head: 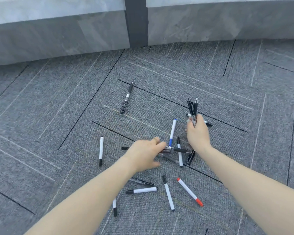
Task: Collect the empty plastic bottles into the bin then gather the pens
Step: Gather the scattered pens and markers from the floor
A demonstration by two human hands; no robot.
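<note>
The right hand (198, 133) grips a bundle of black pens (192, 109) upright; the left hand (145, 154) (fingers curled) seemingly pinches a black gel pen (176, 149) lying on the carpet (58, 116).

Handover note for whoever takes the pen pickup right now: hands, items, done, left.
Right hand: grips a bundle of black pens, raised above the carpet.
Left hand: down on the central pile, fingers on a black pen; grip unclear.
On the carpet: blue-capped marker, red-capped marker, several black-capped white markers, one black pen lying apart farther out.
Done: some pens gathered in the right hand. No bottles or bin in view, so that step cannot be confirmed.
Left: pick up the remaining pens and markers.
</note>
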